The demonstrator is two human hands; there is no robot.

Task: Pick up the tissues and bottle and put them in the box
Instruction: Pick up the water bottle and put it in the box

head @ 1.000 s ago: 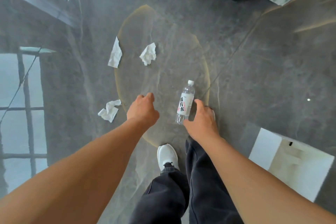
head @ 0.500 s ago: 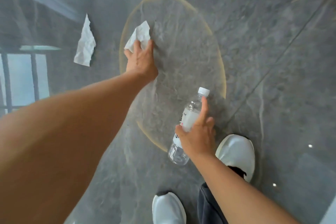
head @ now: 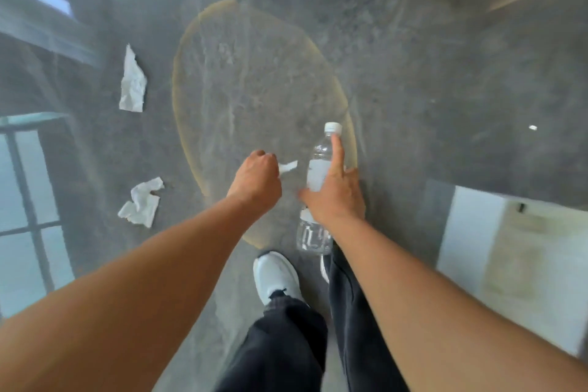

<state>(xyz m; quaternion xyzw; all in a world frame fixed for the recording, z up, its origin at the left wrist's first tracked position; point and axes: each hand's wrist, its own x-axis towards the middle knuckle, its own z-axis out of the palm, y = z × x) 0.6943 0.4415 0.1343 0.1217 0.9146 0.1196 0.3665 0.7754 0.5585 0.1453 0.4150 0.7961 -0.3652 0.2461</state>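
Lying on the grey floor (head: 445, 73) at far left are two loose tissues, a flat one (head: 132, 86) farther off and a crumpled one (head: 141, 202) nearer. The left hand (head: 254, 180) is clenched on a third tissue (head: 288, 166), only a white tip showing past the knuckles. Just beside it, the right hand (head: 334, 197) grasps the bottle (head: 316, 197), forefinger stretched up to the cap. The box (head: 515, 264) sits open at lower right, near the feet. With both hands full, the floor tissues could be forgotten or fumbled; the smooth bottle, held across its middle, might slip if swung quickly toward the box.
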